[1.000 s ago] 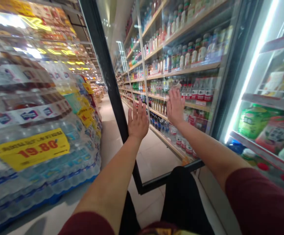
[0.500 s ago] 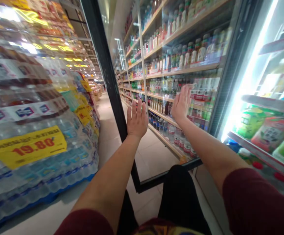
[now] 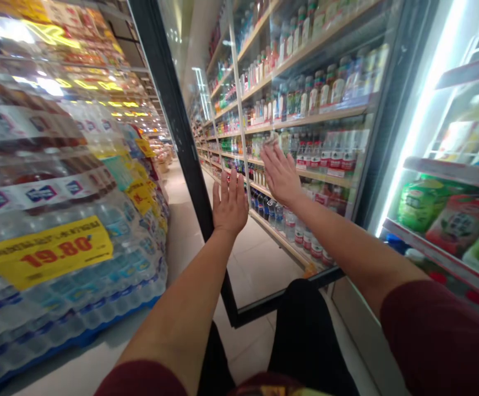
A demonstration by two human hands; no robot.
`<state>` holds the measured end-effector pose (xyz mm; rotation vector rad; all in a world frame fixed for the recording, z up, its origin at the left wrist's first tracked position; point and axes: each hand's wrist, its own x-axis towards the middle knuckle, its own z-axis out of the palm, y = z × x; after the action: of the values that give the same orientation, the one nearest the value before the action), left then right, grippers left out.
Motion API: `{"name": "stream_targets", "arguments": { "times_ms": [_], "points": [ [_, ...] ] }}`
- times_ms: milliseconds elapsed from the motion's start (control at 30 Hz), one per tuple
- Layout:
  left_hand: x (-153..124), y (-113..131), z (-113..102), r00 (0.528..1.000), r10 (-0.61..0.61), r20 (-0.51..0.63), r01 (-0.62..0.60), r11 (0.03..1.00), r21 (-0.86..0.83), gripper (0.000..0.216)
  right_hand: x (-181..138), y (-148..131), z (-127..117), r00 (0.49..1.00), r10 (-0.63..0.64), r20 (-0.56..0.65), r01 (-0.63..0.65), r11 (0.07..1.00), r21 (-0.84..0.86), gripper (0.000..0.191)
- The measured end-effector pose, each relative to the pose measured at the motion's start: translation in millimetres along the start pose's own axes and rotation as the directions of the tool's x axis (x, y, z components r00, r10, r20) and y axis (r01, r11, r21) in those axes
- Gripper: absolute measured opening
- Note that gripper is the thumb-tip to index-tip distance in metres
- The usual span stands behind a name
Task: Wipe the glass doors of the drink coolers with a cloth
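An open glass cooler door (image 3: 206, 99) with a black frame (image 3: 173, 110) swings out in front of me. My left hand (image 3: 230, 202) lies flat on the glass near the frame's edge, fingers stretched up. My right hand (image 3: 279, 173) is also flat against the glass, higher and to the right, fingers spread. Neither hand holds anything. Through the glass I see shelves of bottled drinks (image 3: 317, 93).
At the right is the lit cooler interior with green bottles (image 3: 423, 201) on white shelves (image 3: 450, 170). A tall stack of shrink-wrapped water packs (image 3: 70, 258) with a yellow 19.80 price sign (image 3: 45, 254) stands at the left. A tiled aisle (image 3: 181, 220) runs ahead between them.
My right hand slid right across the glass, then back left to sit closer to my left hand. The left hand has stayed in place.
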<state>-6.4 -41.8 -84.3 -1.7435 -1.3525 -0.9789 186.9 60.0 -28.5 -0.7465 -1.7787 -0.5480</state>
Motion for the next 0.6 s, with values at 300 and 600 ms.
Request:
{"name": "stream_targets", "arguments": {
  "times_ms": [300,600],
  "points": [
    [-0.2,-0.2,-0.2,1.000,0.014,-0.017,-0.014,1.000,0.015,0.064,-19.9,13.1,-4.9,0.995,0.092,0.050,-0.089,0.995,-0.053,0.060],
    [0.4,1.1,-1.1,1.000,0.006,-0.013,-0.006,1.000,-0.006,0.065,-56.2,21.2,5.2,0.956,0.283,-0.079,-0.287,0.957,-0.044,0.065]
  ]
}}
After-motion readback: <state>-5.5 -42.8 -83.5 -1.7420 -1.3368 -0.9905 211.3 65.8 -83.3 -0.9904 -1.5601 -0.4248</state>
